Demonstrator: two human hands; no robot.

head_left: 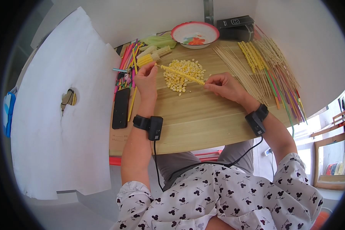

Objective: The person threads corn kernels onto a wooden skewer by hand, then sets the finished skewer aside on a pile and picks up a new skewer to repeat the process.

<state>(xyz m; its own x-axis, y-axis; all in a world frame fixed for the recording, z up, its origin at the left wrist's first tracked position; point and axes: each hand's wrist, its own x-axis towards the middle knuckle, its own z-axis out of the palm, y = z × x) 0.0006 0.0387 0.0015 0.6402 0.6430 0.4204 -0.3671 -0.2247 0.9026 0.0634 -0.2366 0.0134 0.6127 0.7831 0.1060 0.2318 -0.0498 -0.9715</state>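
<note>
Corn skewer (182,74): long, yellow, approx. full

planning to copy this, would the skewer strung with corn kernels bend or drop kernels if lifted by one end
The corn skewer looks thin like the bare sticks, so it probably flexes slightly. It spans straight between left hand and right hand, so likely light. Kernels are only threaded on; some might slide off.

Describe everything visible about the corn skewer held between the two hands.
The corn skewer is a thin stick, threaded almost end to end with a single row of yellow kernels. It slants across the view, over the loose kernel pile on the wooden table. The left hand pinches one end, the right hand the other.
</note>
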